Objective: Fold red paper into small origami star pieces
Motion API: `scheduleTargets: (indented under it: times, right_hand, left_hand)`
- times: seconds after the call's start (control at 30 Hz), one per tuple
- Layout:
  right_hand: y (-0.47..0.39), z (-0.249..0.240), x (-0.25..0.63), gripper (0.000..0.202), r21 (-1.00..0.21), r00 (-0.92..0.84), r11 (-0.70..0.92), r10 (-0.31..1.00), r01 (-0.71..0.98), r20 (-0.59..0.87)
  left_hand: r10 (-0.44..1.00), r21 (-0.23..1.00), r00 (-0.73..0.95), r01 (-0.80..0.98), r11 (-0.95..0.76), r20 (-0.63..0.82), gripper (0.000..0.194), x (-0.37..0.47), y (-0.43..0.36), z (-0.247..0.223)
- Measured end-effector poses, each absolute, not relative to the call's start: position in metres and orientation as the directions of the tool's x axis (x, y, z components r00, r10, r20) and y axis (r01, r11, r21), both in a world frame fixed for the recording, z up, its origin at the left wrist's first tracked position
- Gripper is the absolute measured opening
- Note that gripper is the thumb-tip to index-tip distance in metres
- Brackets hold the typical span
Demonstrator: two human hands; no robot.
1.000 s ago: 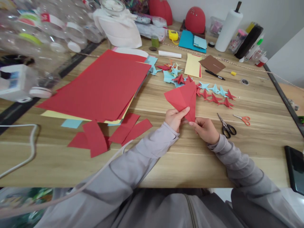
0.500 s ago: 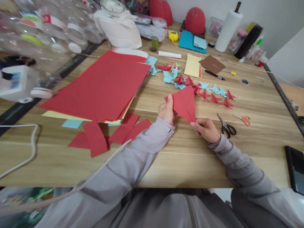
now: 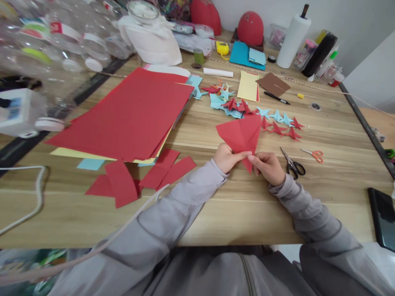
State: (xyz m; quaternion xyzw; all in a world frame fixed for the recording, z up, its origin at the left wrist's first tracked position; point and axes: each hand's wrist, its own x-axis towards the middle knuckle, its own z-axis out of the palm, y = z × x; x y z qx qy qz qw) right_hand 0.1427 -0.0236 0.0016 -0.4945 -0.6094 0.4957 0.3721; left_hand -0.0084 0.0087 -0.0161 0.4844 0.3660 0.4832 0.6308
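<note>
A creased piece of red paper is held up above the table between both hands, its wide part pointing away and a narrow tip hanging below the fingers. My left hand grips its lower left part, thumb stretched across the paper. On the right, my right hand pinches the same paper near its lower tip, and the two thumbs meet there. Folded red cranes and light blue cranes lie just beyond the paper. Black scissors rest right of my right hand, beside small orange scissors.
Large red sheets are stacked at the left, with red strips in front. Plastic bottles crowd the back left. A black pen and brown paper lie behind the cranes. A phone sits at the right edge.
My left hand has moved down and right from the paper's left corner to close beside my right hand. The paper has turned and spread, its wide part now facing away.
</note>
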Motion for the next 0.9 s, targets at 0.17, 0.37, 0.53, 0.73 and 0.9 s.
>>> scheduleTargets:
  times: [0.17, 0.37, 0.53, 0.73, 0.9]
  right_hand:
    - [-0.023, -0.004, 0.147, 0.057, -0.979, -0.195, 0.005, 0.980, 0.203, -0.035]
    - [-0.018, -0.005, 0.154, 0.063, -0.981, -0.133, 0.029, 0.991, 0.189, 0.004]
    - [-0.012, -0.012, 0.158, 0.062, -0.998, 0.011, 0.007, 1.000, 0.059, 0.007]
    - [-0.007, -0.019, 0.160, 0.060, -0.999, 0.133, -0.002, 0.991, -0.035, -0.006]
    - [-0.003, -0.016, 0.163, 0.058, -0.999, 0.273, 0.019, 0.962, -0.026, 0.011]
  left_hand:
    - [0.753, 0.952, 0.652, -0.164, 0.258, -0.091, 0.032, -0.012, 0.007, -0.013]
    - [0.719, 0.926, 0.665, -0.109, 0.361, -0.202, 0.035, -0.019, 0.010, -0.015]
    - [0.707, 0.913, 0.674, -0.118, 0.390, -0.215, 0.038, -0.023, 0.013, -0.011]
    - [0.655, 0.862, 0.678, -0.063, 0.503, -0.333, 0.034, -0.022, 0.012, -0.010]
    - [0.819, 0.909, 0.511, -0.157, 0.387, -0.260, 0.033, -0.017, 0.011, -0.006]
